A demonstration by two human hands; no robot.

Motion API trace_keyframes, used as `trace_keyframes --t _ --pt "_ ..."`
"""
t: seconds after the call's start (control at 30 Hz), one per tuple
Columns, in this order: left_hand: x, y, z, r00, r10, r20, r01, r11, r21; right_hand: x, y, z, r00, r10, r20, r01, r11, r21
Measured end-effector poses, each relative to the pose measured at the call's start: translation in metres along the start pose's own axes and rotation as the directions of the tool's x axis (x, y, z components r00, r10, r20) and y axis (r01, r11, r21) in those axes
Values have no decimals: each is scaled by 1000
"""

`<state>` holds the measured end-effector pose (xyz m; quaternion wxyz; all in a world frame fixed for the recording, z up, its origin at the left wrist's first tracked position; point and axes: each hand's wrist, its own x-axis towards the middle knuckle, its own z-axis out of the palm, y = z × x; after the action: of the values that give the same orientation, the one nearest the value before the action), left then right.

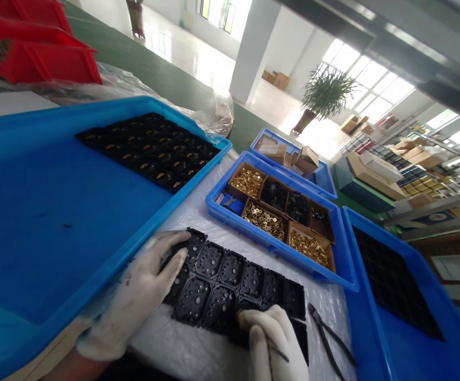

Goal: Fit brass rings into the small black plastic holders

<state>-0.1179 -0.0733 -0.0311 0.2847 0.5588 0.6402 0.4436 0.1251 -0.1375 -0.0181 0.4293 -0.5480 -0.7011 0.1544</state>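
A block of black square plastic housings (232,267), joined in rows with small studs and holes inside, lies on the plastic-covered table. My left hand (144,283), in a white glove, grips its left end, thumb and fingers over the corner housings. My right hand (273,341), also gloved, is closed over the lower right housings, holding a thin, rod-like tool (278,351) whose kind I cannot make out. The right fingertips look yellowish, and what lies beneath them is hidden. Right of the block lie dark-handled cutting pliers (327,333), touched by neither hand.
A blue tray (277,248) beyond the block holds cardboard boxes of brass pieces (267,221) and black parts (274,194). Large blue trays stand left (95,222) and right (376,323), each with black housings. Red bins (51,58) sit at the far left. A metal shelf overhangs the upper right.
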Motion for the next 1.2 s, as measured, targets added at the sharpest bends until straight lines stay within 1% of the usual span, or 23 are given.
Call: trace_keyframes --t 0.07,0.1,0.17,0.23,0.33,0.43,0.5,0.57,0.63,0.73,0.8,0.93,1.03,1.1,1.2 --pt "0 1 0 1000 -17 -1 17 1000 -6 7 -7 8 1000 -22 -14 23 998 60" --pt "-1 1 1 1000 -19 3 19 1000 -8 11 -8 12 999 -54 -4 54 997 53" --pt "-1 1 1 1000 -9 8 9 1000 -6 16 -6 19 992 -117 57 117 993 -9" --pt "-2 0 2 1000 -3 10 3 1000 0 18 -3 23 985 -121 124 129 990 -54" --pt "-3 -1 1 1000 -7 3 7 1000 7 17 -4 24 988 -79 129 82 996 -18" --pt "-2 0 0 1000 -8 5 8 1000 7 17 -9 26 990 -101 97 105 994 -32" --pt "-2 0 0 1000 -1 13 1 1000 6 18 -12 27 988 -108 112 116 992 -60" --pt "-1 0 1 1000 0 17 -1 1000 3 17 -12 27 986 -104 129 110 993 -40" --pt "-1 -1 1 1000 -3 18 4 1000 -3 14 -9 26 974 -152 166 155 988 -7" --pt "-2 -2 1 1000 11 11 -11 1000 -5 9 -5 27 960 -201 195 219 973 -76" --pt "-3 -3 1 1000 17 7 -17 1000 -7 6 -3 29 962 -178 208 203 974 -105" --pt "-4 -4 0 1000 12 23 -11 1000 -17 0 -8 33 973 -141 184 151 988 -38" --pt "-2 -3 1 1000 19 20 -19 1000 -2 -1 -12 35 984 -62 168 77 994 -79" --pt "-1 -3 1 1000 13 7 -13 1000 -4 4 -13 32 983 -48 178 62 995 -73" --pt "0 -3 2 1000 21 -6 -21 1000 -13 24 -14 20 983 -89 158 93 996 -16"
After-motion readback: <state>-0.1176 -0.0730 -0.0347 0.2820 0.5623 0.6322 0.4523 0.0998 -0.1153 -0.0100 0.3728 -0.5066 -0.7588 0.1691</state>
